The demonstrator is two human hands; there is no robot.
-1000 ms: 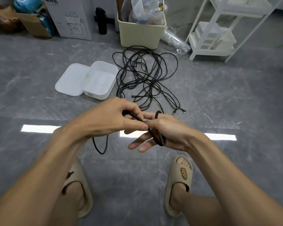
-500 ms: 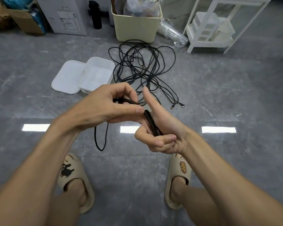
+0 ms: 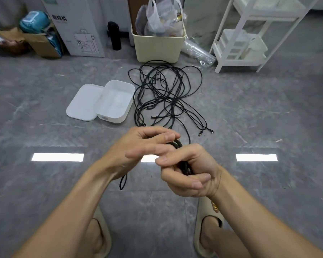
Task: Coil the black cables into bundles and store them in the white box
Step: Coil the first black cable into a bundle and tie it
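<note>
A small coil of black cable (image 3: pixel 186 167) sits in my right hand (image 3: pixel 190 170), whose fingers curl round it. My left hand (image 3: pixel 144 146) holds the same cable's upper loop (image 3: pixel 176 143) between thumb and fingers. A free loop of that cable (image 3: pixel 123 182) hangs below my left wrist, and a strand runs up to the tangled pile of black cables (image 3: pixel 166 95) on the floor ahead. The white box (image 3: pixel 117 101) stands open and empty left of the pile, with its lid (image 3: pixel 84 102) lying beside it.
A cream bin (image 3: pixel 158 47) stuffed with plastic bags stands behind the pile. A white shelf rack (image 3: pixel 250 34) is at back right, cardboard boxes (image 3: pixel 78 28) and a black bottle (image 3: pixel 114 36) at back left. My feet in beige slippers (image 3: pixel 207 229) stand below my hands.
My right hand has turned and closed its fingers round the coil. My left hand has carried the cable over the top of it. The camera has tilted up slightly.
</note>
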